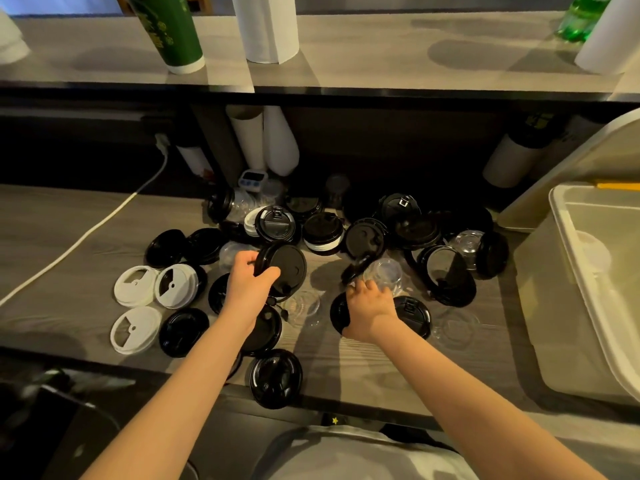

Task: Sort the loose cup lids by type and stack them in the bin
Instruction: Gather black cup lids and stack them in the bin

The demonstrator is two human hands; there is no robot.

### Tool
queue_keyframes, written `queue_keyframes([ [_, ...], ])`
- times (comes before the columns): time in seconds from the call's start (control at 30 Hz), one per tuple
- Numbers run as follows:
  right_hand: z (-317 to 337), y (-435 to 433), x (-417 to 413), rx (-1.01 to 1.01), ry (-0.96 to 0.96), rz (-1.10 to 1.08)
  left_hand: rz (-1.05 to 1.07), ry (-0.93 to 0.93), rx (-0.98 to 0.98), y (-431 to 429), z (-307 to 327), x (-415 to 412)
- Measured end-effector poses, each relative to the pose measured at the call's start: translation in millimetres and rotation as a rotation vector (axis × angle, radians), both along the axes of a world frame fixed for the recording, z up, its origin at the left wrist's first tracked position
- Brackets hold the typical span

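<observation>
While the left hand (pixel 249 277) curls its fingers and thumb round the rim of a black lid (pixel 287 266), lifted and tilted over the middle of the counter (pixel 52 237), the right hand (pixel 370 306) reaches just beside it. Its fingertips are bent toward a clear lid (pixel 386 275); whether they pinch that lid or only touch it cannot be told. Three white lids (pixel 135 285) lie flat together near the counter's left edge. More black lids (pixel 323 233) are heaped along the back edge and scattered forward to the front edge, well over a dozen and overlapping too much for a sure count. Several other clear lids (pixel 467 242) show among them, too faint to number. At the right edge stands the cream bin (pixel 540 306), its cover tipped back. A green cup stack (pixel 169 29) on the upper shelf (pixel 381 46) carries yellow print, too blurred to read.
</observation>
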State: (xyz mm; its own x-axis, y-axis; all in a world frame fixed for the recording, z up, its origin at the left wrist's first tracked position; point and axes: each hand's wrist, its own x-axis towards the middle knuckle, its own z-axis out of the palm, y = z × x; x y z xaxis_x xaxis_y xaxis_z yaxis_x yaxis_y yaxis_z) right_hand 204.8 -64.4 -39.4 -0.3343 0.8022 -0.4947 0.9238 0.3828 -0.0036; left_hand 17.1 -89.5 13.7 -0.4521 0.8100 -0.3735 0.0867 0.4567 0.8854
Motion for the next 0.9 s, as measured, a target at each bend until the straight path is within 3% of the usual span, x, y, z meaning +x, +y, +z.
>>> queue_keyframes([
  [0.5, 35.0, -2.8, 39.0, -0.03, 0.603, -0.178, -0.054, -0.102, 0.158, 6.8, 12.4, 35.2],
  [0.7, 74.2, -6.0, 81.0, 0.116, 0.801, -0.321, -0.083, -0.153, 0.196, 17.8, 27.3, 67.6],
  [0.9, 111.6, -13.3, 137.9, 0.397, 0.958, -0.481, -0.196, -0.284, 0.278, 32.6, 54.3, 128.6],
])
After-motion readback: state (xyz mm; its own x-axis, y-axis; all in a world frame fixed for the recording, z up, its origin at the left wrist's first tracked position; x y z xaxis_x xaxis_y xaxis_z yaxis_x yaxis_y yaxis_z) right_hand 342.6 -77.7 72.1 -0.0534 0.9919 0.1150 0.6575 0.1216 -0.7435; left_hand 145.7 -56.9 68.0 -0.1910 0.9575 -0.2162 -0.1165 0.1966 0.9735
